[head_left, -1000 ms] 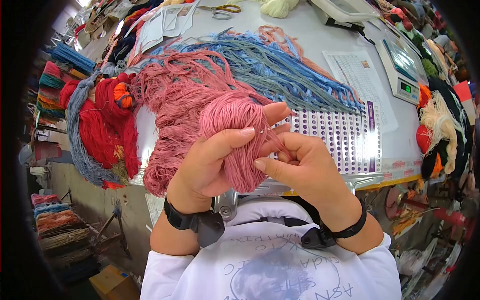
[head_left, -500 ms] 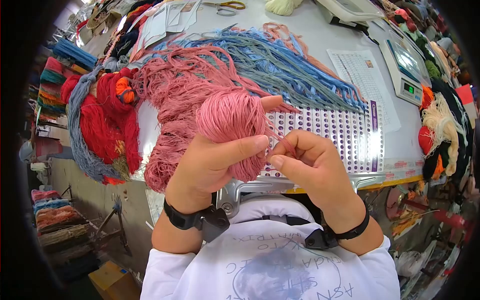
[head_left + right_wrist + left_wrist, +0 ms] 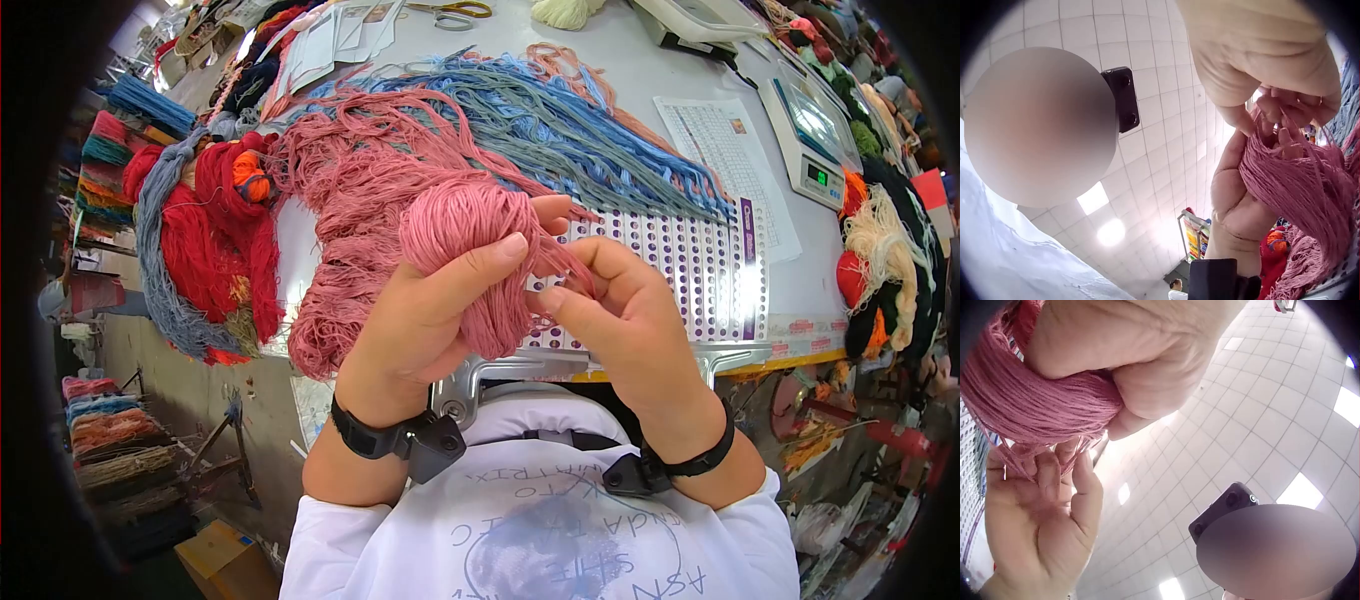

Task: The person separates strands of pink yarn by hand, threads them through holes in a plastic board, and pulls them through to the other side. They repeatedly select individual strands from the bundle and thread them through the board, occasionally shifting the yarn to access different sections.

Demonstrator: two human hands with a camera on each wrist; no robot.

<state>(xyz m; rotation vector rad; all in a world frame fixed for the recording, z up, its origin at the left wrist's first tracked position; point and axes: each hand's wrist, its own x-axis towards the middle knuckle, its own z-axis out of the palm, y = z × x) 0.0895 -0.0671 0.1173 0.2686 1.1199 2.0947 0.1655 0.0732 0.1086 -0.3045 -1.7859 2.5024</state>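
Observation:
A bundle of pink yarn [image 3: 465,225] is gripped in my left hand [image 3: 425,310], its thumb lying across the front of the strands. On the bundle's right side my right hand [image 3: 630,315] pinches several loose pink strands [image 3: 572,265] between curled fingers and thumb. The left wrist view shows the wound yarn [image 3: 1041,406] under the left hand, with the right hand's fingers among the strands below. A large heap of the same pink yarn [image 3: 345,200] lies on the table just behind and left of the bundle.
Blue and grey-green yarn [image 3: 540,130] spreads across a white board with rows of purple-rimmed holes [image 3: 690,285]. A digital scale [image 3: 808,160], a printed sheet [image 3: 705,130] and scissors [image 3: 455,14] lie around it. Red and grey-blue skeins [image 3: 205,250] hang at the table's left edge.
The bundle tipped up and leftward, then came partway back to the right in my left hand. My right hand shifted slightly right and up, still pinching strands, which now stand out more from the bundle.

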